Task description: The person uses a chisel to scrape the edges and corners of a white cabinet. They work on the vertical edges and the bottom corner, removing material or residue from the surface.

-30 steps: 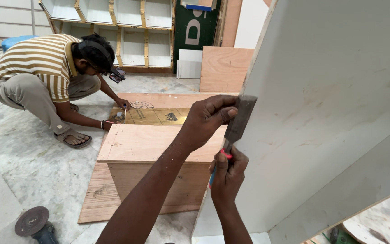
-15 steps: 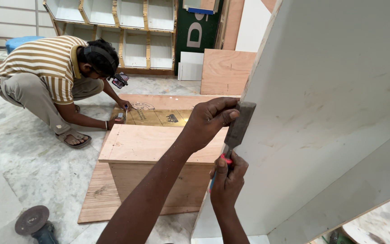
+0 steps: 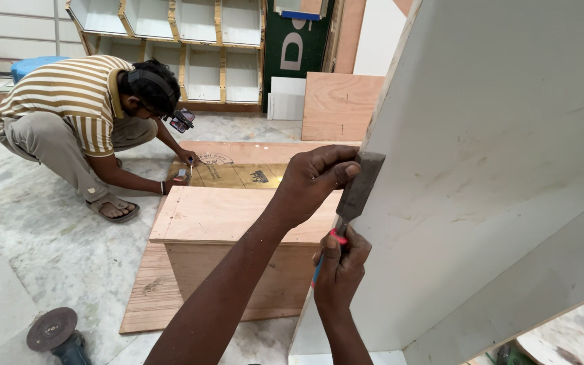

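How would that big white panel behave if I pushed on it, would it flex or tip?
The white panel looks thick and flat, so probably stiff, not floppy. It stands tilted on edge, so a hard push might tip it. Its size suggests it is heavy.

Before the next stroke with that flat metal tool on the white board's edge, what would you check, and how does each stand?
1. Left hand presses the file blade: ok.
2. Right hand grips the handle: ok.
3. File lies against the white board edge: ok.
4. Board held steady at its base: cannot tell.
5. Crouching person apart from the tool: ok.
6. Plywood box close beside the arms: ok, not touching.
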